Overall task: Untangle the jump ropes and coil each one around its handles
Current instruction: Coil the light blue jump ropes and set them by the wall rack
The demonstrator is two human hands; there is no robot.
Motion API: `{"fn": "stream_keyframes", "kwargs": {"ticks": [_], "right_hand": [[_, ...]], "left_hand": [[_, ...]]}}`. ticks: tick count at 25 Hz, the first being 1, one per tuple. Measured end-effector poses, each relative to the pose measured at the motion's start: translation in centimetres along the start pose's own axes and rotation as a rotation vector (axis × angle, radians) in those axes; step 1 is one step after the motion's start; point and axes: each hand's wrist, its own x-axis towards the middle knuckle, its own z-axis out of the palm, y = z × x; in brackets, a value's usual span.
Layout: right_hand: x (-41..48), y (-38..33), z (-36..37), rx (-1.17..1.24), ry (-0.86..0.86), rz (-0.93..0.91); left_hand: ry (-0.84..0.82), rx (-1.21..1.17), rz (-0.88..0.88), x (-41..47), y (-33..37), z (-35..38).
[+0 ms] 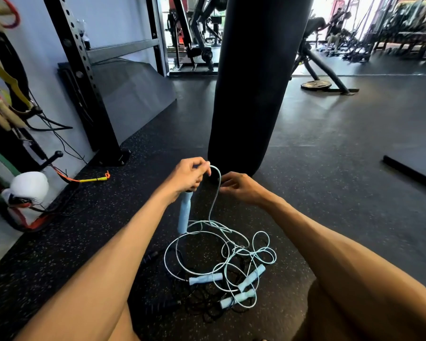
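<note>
Gripped the top end of one light-blue handle [184,212] in the left hand [189,177], fingers curled round it. Held it close to upright, long axis running straight down from the fist toward the pile, free end just above the topmost loops. Led the light-blue cord [215,200] out of the top of that fist, up in a short arch and down again on the right side. Pinched that falling strand in the right hand [241,189], fingertips closed on it just beside the left fist and about level with it. So placed: handle below the left grip, slack below and to the right of it, right hand nearer the cord, left nearer the handle.

Left the rest on the rubber floor [317,193] in front of the person: blue loops heaped over a black rope [197,306], with three more blue handles [205,278] lying flat among them, well below both hands. Could not tell from the crossing loops which of those handles ended the held cord.

Judged the next move to call for drawing slack up through the right pinch and laying it round the upright handle, turns at right angles to its long axis. Reckoned on some risk of snagging the black rope and lifting it along.
</note>
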Motion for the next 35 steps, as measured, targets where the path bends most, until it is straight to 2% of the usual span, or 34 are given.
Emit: {"fn": "stream_keyframes", "kwargs": {"ticks": [2, 6, 8, 10, 12, 14, 17, 19, 22, 24, 26, 31, 35], "right_hand": [[0.0, -0.8, 0.3, -0.005, 0.071, -0.076], [-0.2, -1.5, 0.2, 0.349, 0.163, 0.004], [-0.1, -1.3, -0.3, 0.333, 0.268, 0.008], [0.0, -1.2, -0.6, 0.288, 0.309, -0.004], [0.1, -0.9, -0.2, 0.303, 0.255, 0.03], [0.0, -0.7, 0.5, 0.307, 0.125, 0.08], [-0.1, -0.3, 0.9, 0.106, 0.032, 0.087], [-0.1, -0.3, 0.8, 0.034, 0.003, 0.068], [-0.2, -0.9, 0.9, 0.044, -0.036, -0.014], [0.0, -1.5, 0.9, -0.082, 0.018, -0.118], [-0.1, -2.5, 0.8, -0.146, 0.067, -0.204], [-0.4, -3.8, 0.1, -0.145, 0.165, -0.351], [-0.5, -4.2, -0.3, -0.078, 0.285, -0.287]], "left_hand": [[0.007, -0.025, 0.001, 0.0, 0.2, 0.2], [-0.001, -0.101, -0.086, -0.2, 0.6, -0.1], [-0.088, -0.169, -0.151, -0.4, 0.6, -0.4], [-0.18, -0.362, -0.178, -0.5, 0.7, -0.7], [-0.199, -0.604, -0.164, -0.5, 1.4, -0.6], [-0.131, -0.78, -0.12, -0.5, 2.1, 0.0], [0.043, -0.92, -0.004, 0.1, 2.1, 0.3], [0.087, -0.96, 0.073, 0.5, 1.7, 0.4], [0.212, -0.836, 0.121, 1.1, 1.3, 1.0], [0.328, -0.644, 0.152, 1.4, 0.9, 1.4], [0.373, -0.417, 0.177, 1.7, 0.1, 1.2], [0.306, 0.171, 0.168, 1.3, -0.7, 1.1], [0.054, 0.494, 0.064, 0.7, -0.4, 1.6]]}}
